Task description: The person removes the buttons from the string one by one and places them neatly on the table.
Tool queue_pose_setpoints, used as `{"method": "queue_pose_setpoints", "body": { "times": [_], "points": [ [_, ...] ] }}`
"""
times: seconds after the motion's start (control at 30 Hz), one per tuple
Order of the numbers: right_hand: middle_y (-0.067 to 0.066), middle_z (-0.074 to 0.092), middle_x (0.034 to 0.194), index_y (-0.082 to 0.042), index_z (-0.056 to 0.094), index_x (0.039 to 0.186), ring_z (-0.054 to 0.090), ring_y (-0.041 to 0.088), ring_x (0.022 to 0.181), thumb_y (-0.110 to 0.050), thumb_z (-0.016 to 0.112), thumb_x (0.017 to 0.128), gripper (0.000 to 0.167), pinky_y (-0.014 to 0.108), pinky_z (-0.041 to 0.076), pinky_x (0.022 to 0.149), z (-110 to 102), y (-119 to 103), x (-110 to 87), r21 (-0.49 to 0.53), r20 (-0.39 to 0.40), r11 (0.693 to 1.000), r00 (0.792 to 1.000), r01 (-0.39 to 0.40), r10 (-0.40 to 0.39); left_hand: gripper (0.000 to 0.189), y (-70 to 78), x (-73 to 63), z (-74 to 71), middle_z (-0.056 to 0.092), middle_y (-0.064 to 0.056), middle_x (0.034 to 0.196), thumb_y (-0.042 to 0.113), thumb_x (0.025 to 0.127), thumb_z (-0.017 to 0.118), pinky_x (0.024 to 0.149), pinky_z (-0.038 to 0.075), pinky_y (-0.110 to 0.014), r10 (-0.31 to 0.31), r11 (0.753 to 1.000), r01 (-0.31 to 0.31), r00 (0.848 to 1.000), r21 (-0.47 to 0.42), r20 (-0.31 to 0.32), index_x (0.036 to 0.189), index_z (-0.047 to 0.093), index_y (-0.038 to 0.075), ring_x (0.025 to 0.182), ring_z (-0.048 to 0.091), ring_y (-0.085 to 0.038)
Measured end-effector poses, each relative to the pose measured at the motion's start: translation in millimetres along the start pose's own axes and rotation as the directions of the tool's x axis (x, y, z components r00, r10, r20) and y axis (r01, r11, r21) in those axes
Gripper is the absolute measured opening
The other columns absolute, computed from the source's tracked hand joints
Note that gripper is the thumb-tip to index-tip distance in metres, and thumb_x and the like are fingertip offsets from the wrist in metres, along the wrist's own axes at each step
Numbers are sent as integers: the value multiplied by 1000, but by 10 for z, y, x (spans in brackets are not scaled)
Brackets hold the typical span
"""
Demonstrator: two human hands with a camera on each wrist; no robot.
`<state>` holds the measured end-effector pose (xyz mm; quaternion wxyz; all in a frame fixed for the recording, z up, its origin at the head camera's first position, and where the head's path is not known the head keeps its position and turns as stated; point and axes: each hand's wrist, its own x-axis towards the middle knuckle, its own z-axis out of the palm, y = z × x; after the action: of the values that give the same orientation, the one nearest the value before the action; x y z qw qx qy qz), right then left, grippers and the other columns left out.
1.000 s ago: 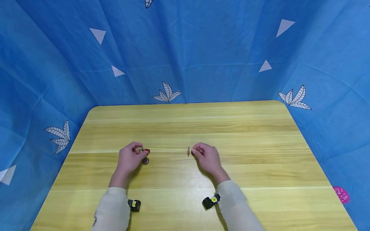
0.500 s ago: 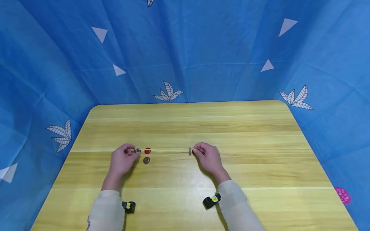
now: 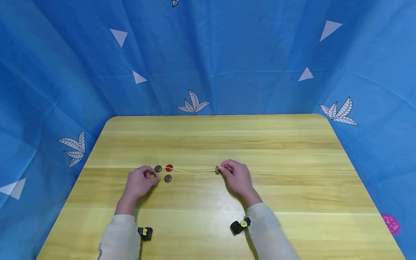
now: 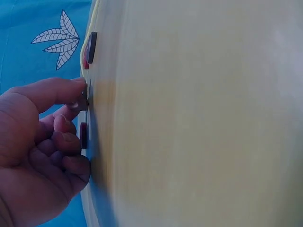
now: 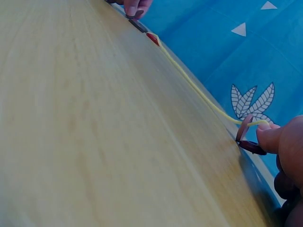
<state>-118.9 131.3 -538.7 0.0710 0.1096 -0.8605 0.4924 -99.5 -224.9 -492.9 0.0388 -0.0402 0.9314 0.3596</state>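
Observation:
My right hand (image 3: 236,177) pinches one end of a thin yellow string (image 5: 201,95). Near those fingertips the string runs through a brown button (image 5: 244,127) standing on its edge, with a darker button (image 5: 252,147) low beside the thumb. Slack, the string crosses the table to a red button (image 3: 169,168) on the left. Two brown buttons lie near it, one behind (image 3: 157,168) and one in front (image 3: 168,178). Just left of these, my left hand (image 3: 140,182) pinches a small brown button (image 4: 81,101) between thumb and index finger, partly covered by them.
The wooden table (image 3: 208,141) has rounded far corners. Behind and around it hangs a blue patterned curtain (image 3: 260,54). A black wrist camera (image 3: 145,233) is on the left sleeve, another black camera (image 3: 239,225) on the right.
The yellow string was stretched straight between my hands and now sags loose from the red button. My left hand has moved left, uncovering buttons. The button by my right fingertips has turned slightly.

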Motion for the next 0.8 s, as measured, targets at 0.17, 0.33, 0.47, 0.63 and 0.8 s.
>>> {"method": "queue_pose_setpoints", "body": {
  "times": [0.17, 0.33, 0.47, 0.63, 0.8],
  "points": [
    [-9, 43, 55, -18, 72, 88, 40, 10, 51, -19, 73, 93, 5, 40, 46, 74, -20, 15, 0, -35, -14, 999, 1000, 3, -3, 19, 3, 3, 7, 51, -4, 75, 11, 83, 80, 68, 41, -36, 1, 1000, 0, 1000, -22, 18, 96, 68, 2, 69, 48, -20],
    [-8, 37, 55, -18, 72, 89, 34, 10, 50, -19, 73, 93, 5, 39, 43, 70, -28, 26, 8, -58, -18, 998, 1000, 12, -13, 22, 2, -5, 11, 51, -5, 75, 10, 81, 82, 66, 40, -36, 8, 999, -8, 1000, -37, 8, 96, 70, 0, 71, 48, -21],
    [-8, 37, 56, -17, 72, 88, 34, 10, 50, -19, 73, 94, 6, 37, 41, 67, -17, 20, 13, -49, -13, 999, 1000, 14, -15, 25, -13, -14, 15, 51, -4, 74, 11, 81, 84, 66, 40, -35, 6, 999, -7, 1000, -32, -10, 99, 73, -1, 71, 48, -21],
    [-7, 40, 57, -16, 72, 86, 38, 12, 51, -18, 73, 93, 7, 38, 41, 70, 1, 7, 8, -23, -13, 1000, 1000, 2, -3, 27, -40, -21, 17, 53, -4, 73, 13, 81, 85, 66, 40, -35, 0, 1000, 0, 1000, -22, -20, 102, 75, -1, 72, 49, -21],
    [-7, 41, 57, -18, 70, 85, 38, 11, 52, -17, 73, 93, 9, 36, 40, 61, 26, -9, 3, -14, -4, 1000, 1000, -14, 14, 29, -69, -49, 4, 54, -4, 74, 14, 81, 85, 66, 41, -35, -4, 1000, 4, 1000, -20, -15, 103, 75, -2, 72, 49, -20]
  ]
}}
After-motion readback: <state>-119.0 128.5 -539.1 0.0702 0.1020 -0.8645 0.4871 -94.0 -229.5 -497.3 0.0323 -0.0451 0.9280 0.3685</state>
